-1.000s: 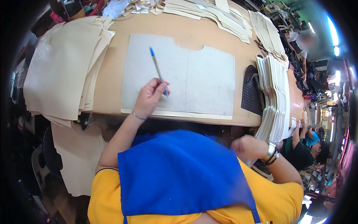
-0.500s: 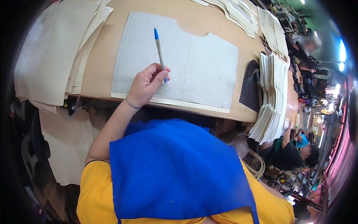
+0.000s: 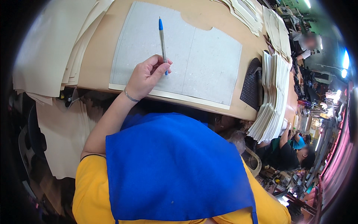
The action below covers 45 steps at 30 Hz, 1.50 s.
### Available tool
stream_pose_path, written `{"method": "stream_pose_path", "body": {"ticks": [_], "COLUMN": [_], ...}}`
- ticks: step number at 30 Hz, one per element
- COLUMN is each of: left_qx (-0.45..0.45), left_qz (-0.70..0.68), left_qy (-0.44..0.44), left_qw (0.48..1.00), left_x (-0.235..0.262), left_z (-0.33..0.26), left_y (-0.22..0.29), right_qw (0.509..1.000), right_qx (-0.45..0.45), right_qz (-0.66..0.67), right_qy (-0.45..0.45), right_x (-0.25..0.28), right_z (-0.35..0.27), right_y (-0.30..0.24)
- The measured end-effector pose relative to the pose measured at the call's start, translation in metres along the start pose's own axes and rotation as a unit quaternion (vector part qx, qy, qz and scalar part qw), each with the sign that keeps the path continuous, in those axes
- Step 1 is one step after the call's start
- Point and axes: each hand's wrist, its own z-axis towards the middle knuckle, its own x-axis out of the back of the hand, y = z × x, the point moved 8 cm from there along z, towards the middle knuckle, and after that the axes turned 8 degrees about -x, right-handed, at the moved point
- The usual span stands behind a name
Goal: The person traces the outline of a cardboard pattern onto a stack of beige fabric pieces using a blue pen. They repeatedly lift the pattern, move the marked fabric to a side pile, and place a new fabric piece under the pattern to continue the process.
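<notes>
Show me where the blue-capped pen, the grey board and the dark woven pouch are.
pen [image 3: 162,41]: head view, on the middle of its pale barrel above the fingers.
grey board [image 3: 209,63]: head view, on the bare right half of the sheet.
dark woven pouch [image 3: 251,86]: head view, on its woven face beside the paper stack.

Open room lies across the grey card sheet [image 3: 194,63] on the surface [image 3: 100,56], broken only by the left hand [image 3: 145,76], whose fingers [image 3: 161,69] pinch a blue-capped pen [image 3: 162,41]. Cream paper stacks [image 3: 48,48] crowd the left edge and overhang it. To the right, a dark woven pouch [image 3: 253,84] and a tall pile of cream sheets [image 3: 274,97] wall off that side. More sheets [image 3: 244,13] line the far edge.
</notes>
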Motion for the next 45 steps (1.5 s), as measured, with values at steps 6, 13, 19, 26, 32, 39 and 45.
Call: {"method": "stream_pose_path", "body": {"ticks": [6, 13, 19, 26, 32, 39, 45], "left_qx": [0.001, -0.010, -0.002, -0.003, -0.002, -0.016, -0.013], "left_qz": [0.008, 0.010, 0.009, 0.024, 0.018, 0.029, 0.032], "left_qy": [0.003, 0.003, -0.002, 0.001, 0.001, 0.002, 0.006], "left_qw": [1.000, 1.000, 1.000, 1.000, 1.000, 0.999, 0.999], "left_x": [0.001, -0.001, -0.001, -0.001, -0.002, -0.001, -0.001], "left_z": [0.000, 0.000, 0.001, -0.001, 0.000, 0.000, -0.001], "left_y": [-0.001, 0.001, 0.000, -0.001, 0.001, 0.002, 0.000], "right_qw": [1.000, 1.000, 1.000, 0.999, 0.999, 0.999, 0.999], "right_qx": [-0.005, -0.009, -0.006, -0.007, -0.010, -0.011, -0.011], "right_qz": [0.006, 0.017, 0.027, 0.032, 0.038, 0.047, 0.048], "right_qy": [0.003, 0.005, 0.007, 0.012, 0.008, 0.008, 0.009], "right_x": [0.002, -0.001, 0.000, -0.003, -0.005, -0.008, -0.008], "right_z": [-0.003, -0.003, -0.004, -0.006, -0.008, -0.009, -0.010], "right_y": [0.002, 0.008, 0.011, 0.013, 0.016, 0.021, 0.022]}}
